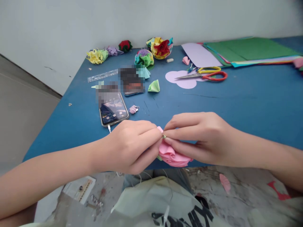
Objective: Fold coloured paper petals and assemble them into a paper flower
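Observation:
My left hand (132, 145) and my right hand (196, 138) meet over the near edge of the blue table (248, 101). Both are closed in a pinch on a pink paper flower (174, 156) made of rolled petals. The fingertips touch at its top, where a small green bit shows. The flower hangs partly below my right fingers.
Two phones (113, 108) lie left of centre, one with a cable. Red and yellow scissors (205, 75) rest on a lilac cut-out. Coloured paper sheets (246, 50) are stacked at the back right. Several finished paper flowers (161, 47) sit along the far edge, with a ruler (102, 75).

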